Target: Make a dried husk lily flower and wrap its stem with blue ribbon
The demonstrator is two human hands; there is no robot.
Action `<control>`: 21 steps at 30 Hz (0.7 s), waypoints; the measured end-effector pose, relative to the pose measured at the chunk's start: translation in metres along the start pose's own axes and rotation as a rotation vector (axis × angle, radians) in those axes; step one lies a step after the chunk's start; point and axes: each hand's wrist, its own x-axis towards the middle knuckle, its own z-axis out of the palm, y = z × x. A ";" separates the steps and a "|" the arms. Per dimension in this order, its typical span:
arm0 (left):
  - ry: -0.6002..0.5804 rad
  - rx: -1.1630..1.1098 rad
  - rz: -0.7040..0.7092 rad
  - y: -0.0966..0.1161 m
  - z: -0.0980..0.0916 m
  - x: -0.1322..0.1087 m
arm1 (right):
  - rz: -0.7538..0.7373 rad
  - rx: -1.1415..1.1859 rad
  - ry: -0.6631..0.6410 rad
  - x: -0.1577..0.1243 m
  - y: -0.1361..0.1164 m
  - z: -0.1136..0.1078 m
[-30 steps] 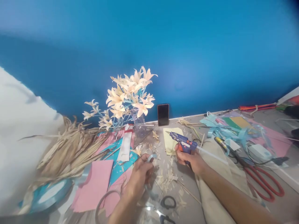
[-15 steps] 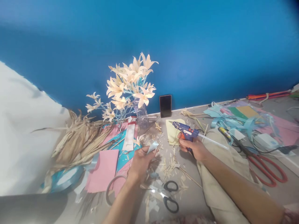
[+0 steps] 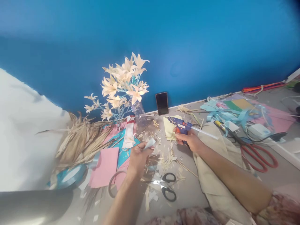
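Between the thumb and fingers of my left hand [image 3: 139,156] is a short piece of pale blue ribbon [image 3: 149,144], its free end pointing away from me. My right hand [image 3: 189,140] is wrapped round the handle of a blue glue gun [image 3: 182,125], and a clear glue stick [image 3: 205,132] juts from its back. The gun's nozzle points left, above a pale yellow paper [image 3: 169,130] and apart from the ribbon. Black-handled scissors [image 3: 164,184] lie with blades spread, just right of my left forearm.
Cream artificial flowers [image 3: 124,79] stand in a clear vase [image 3: 138,113] by the blue wall, beside a propped phone [image 3: 162,103]. Dried husks [image 3: 77,140], pink paper [image 3: 104,167] and a blue ribbon roll [image 3: 70,176] lie left. Red-handled scissors [image 3: 260,156] and beige cloth [image 3: 211,156] lie right.
The whole view has shifted slightly, so most things appear a little further left. Both hands keep their hold, the ribbon and the glue gun staying apart.
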 end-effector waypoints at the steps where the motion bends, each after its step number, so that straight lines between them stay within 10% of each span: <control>1: -0.020 -0.013 0.006 -0.002 0.000 0.001 | 0.000 -0.002 0.001 0.000 -0.001 0.001; 21: -0.280 0.049 -0.040 -0.004 0.028 0.000 | 0.017 -0.144 -0.124 -0.020 -0.017 0.024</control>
